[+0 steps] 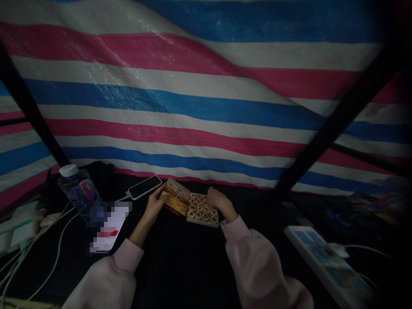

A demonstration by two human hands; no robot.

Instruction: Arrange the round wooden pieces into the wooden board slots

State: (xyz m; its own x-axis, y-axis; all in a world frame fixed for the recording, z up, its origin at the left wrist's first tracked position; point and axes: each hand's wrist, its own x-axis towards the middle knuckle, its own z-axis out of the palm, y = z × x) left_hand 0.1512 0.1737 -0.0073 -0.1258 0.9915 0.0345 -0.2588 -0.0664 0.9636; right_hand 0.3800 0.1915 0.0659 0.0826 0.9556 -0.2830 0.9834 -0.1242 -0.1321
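Observation:
My left hand point(153, 209) is closed on the left edge of a printed cardboard Chinese chess box lid point(177, 198), thumb on its face. The lid is tilted and its right edge meets an open box of round Chinese chess pieces point(202, 211). The pieces lie in rows, with red characters at the back and dark ones nearer me. At the box's back right corner, my right hand point(219, 202) reaches over the pieces with its fingers curled. What those fingers hold, if anything, is hidden behind the hand.
A phone point(144, 187) on a cable lies behind my left hand; a lit phone point(112, 227) leans by a clear bottle point(80, 191). White cables point(58, 244) run at left. At right is a power strip point(325, 257). Striped sheeting point(193, 98) hangs behind the black table.

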